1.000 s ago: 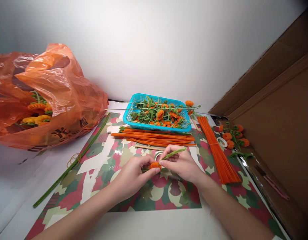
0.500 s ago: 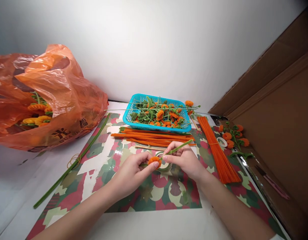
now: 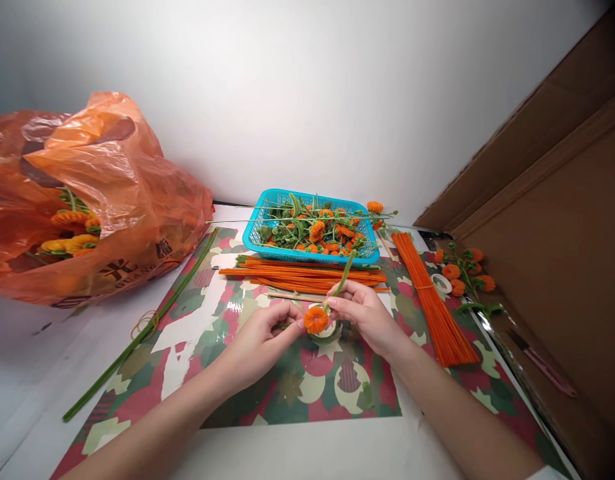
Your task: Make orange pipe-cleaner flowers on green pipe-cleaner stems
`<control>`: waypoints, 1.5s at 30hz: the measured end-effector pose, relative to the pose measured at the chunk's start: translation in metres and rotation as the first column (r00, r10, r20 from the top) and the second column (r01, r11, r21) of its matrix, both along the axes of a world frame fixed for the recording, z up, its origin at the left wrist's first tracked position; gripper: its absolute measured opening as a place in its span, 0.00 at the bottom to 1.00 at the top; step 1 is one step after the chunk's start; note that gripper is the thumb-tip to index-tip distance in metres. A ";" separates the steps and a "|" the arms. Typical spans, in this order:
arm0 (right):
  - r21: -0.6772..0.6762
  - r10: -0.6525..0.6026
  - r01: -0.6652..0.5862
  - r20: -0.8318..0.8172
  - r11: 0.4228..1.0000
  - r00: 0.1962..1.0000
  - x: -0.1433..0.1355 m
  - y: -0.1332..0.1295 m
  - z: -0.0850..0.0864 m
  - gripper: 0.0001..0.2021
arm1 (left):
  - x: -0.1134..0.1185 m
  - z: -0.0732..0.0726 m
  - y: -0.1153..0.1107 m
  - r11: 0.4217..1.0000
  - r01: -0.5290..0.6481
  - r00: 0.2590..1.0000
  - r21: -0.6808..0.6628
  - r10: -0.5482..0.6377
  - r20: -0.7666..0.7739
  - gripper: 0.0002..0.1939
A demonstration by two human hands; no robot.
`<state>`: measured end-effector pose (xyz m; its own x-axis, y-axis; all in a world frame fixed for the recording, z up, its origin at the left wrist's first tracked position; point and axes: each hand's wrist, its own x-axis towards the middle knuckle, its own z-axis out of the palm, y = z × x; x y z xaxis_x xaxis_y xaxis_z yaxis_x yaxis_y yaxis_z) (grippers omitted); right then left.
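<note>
Between my hands is an orange pipe-cleaner flower (image 3: 316,320), its round face turned toward me. My left hand (image 3: 267,340) pinches the flower's left edge between thumb and fingers. My right hand (image 3: 362,313) is closed on a green pipe cleaner (image 3: 346,272) at the flower's upper right, with the free end sticking up. A roll of tape (image 3: 330,331) lies on the table partly behind the flower. Just beyond my hands is a bundle of orange pipe cleaners (image 3: 287,273).
A blue basket (image 3: 247,233) of orange flowers and green pieces stands at the back. An orange plastic bag (image 3: 147,200) with flowers is at left, near long green pipe cleaners (image 3: 112,368). At right lie an orange bundle (image 3: 432,300), a flower stem (image 3: 470,273) and a pink-handled tool (image 3: 552,373).
The flower has turned so its face points toward me. The green pipe cleaner's free end has swung from pointing right to pointing more upright. My left thumb has moved to the flower's edge.
</note>
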<state>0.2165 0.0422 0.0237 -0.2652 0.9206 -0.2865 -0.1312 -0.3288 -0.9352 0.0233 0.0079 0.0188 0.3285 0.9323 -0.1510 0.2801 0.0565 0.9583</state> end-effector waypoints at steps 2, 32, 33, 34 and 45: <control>-0.019 0.086 -0.086 -0.025 0.996 0.996 -0.003 -0.003 -0.001 0.18 | 0.000 -0.001 0.000 1.000 -0.017 1.000 0.013 0.017 0.014 0.12; -0.016 -0.029 0.029 -0.026 0.999 0.999 -0.014 -0.009 0.005 0.15 | -0.004 0.001 -0.002 0.992 0.055 0.988 0.117 -0.038 -0.149 0.14; -0.015 -0.034 0.033 -0.023 0.999 0.999 -0.014 -0.009 0.005 0.15 | -0.004 0.001 -0.001 0.991 0.055 0.988 0.118 -0.037 -0.148 0.14; -0.015 -0.037 0.037 -0.020 0.999 0.999 -0.014 -0.009 0.006 0.15 | -0.004 0.001 -0.001 0.991 0.055 0.988 0.118 -0.037 -0.150 0.14; 0.010 -0.078 0.078 -0.021 0.997 0.997 -0.007 -0.004 0.007 0.17 | -0.008 0.001 -0.001 0.994 0.044 0.986 0.104 -0.027 -0.163 0.15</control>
<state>0.2096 0.0382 0.0304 -0.1983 0.9418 -0.2714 -0.1752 -0.3065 -0.9356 0.0155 0.0073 0.0201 0.3410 0.9342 -0.1046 0.4309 -0.0564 0.9006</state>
